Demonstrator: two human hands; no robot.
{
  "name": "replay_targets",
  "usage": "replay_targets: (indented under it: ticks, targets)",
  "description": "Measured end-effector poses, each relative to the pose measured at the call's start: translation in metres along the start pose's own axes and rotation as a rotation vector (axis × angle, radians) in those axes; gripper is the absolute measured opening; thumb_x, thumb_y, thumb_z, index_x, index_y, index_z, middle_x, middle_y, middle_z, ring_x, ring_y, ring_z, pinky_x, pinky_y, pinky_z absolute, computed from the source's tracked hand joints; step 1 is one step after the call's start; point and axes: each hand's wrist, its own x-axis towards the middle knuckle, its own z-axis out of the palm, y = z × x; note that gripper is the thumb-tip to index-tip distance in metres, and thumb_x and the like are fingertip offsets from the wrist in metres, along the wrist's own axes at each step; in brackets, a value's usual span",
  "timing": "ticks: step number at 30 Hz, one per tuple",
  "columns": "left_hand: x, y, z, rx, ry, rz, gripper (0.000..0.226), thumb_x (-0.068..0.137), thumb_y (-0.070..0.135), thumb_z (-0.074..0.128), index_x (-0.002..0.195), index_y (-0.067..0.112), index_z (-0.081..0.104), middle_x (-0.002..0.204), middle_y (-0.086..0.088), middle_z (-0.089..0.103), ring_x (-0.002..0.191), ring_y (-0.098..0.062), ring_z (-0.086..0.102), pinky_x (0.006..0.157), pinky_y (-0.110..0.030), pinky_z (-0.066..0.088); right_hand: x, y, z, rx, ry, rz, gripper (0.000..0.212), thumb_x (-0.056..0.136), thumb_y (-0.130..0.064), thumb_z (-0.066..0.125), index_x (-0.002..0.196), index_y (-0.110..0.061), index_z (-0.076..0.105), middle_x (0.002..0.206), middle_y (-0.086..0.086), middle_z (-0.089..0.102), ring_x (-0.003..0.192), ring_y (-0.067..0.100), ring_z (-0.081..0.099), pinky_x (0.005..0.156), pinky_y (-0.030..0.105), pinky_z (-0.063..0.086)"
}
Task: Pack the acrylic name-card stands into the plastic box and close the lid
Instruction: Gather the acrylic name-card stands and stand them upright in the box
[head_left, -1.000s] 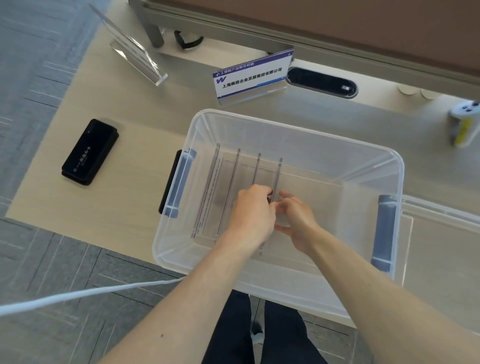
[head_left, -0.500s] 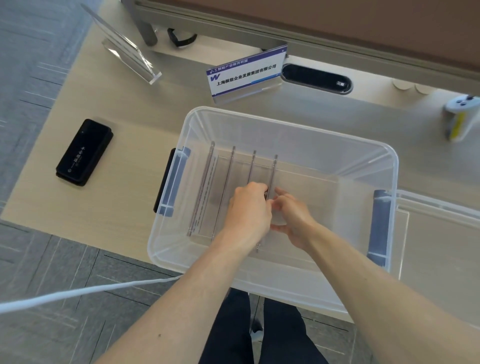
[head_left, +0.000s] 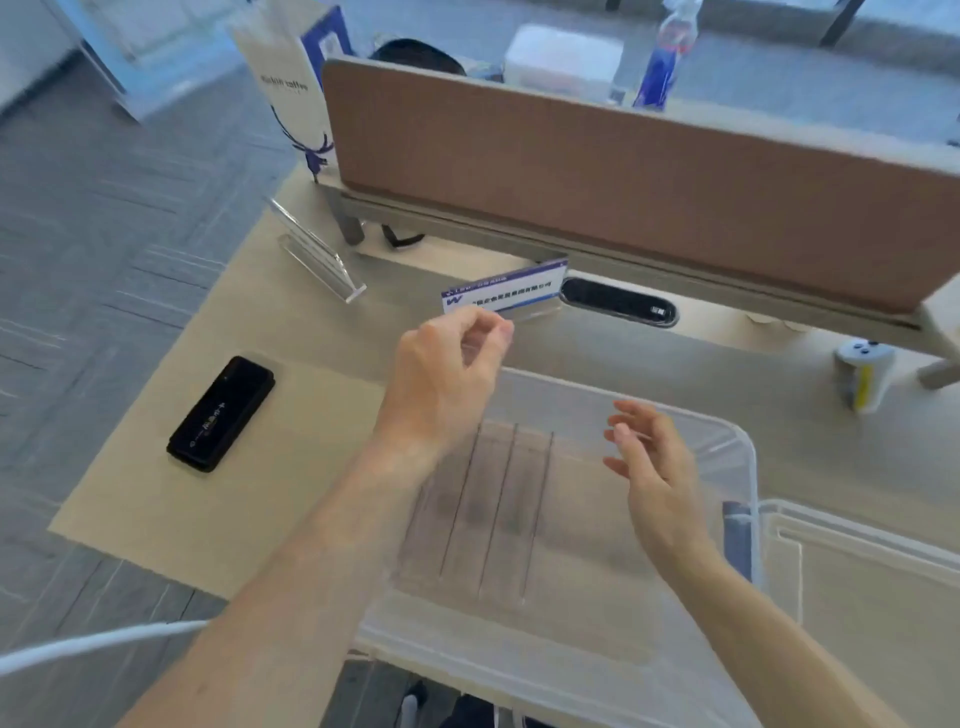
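A clear stand waits far left on the counter; my left hand, fingers curled, meets the carded stand, though I cannot tell if it pinches; my right hand hovers spread above the box. Packing is partway, I judge; next, pinch that stand firmly and lift it in beside the packed stands.

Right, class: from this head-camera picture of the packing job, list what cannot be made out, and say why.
Head view only:
- Print on the name-card stand: blurred; left hand covers its corner.
- Whether the left fingers touch that stand: motion blur.
- How many packed stands lie in the plastic box: left forearm hides part.
- Lid: cut off by the right edge.
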Motion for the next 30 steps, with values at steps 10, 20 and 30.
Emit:
replay_targets:
  ticks: [10,20,30]
  targets:
    - [0.118,-0.025,-0.002,0.010,0.032,-0.343,0.066,0.090,0.040,0.076,0.147,0.020,0.051,0.143,-0.002,0.058,0.126,-0.021,0.058,0.112,-0.042,0.046,0.144,-0.079,-0.006,-0.175,-0.071,-0.085,0.035,0.098,-0.029,0.061,0.131,-0.019,0.059,0.124,0.000,0.067,0.097,0.006,0.062,0.084,0.021,0.048]
    - [0.166,-0.115,0.021,-0.142,-0.060,-0.650,0.069,0.086,0.016,0.082,0.147,0.012,0.050,0.143,-0.013,0.051,0.108,-0.027,0.059,0.094,-0.038,0.053,0.237,-0.028,0.047,-0.257,-0.094,0.299,0.051,0.091,-0.027,0.071,0.137,-0.011,0.057,0.115,0.009,0.065,0.094,0.023,0.054,0.081,0.028,0.039]
    - [0.209,-0.170,0.034,-0.248,-0.007,-0.477,0.027,0.090,-0.007,0.068,0.089,0.019,0.073,0.102,-0.008,0.073,0.096,-0.020,0.067,0.088,-0.031,0.050,0.294,0.002,0.085,-0.438,-0.017,0.297,0.048,0.084,-0.019,0.074,0.131,-0.013,0.064,0.132,0.006,0.066,0.109,0.027,0.063,0.089,0.033,0.048]
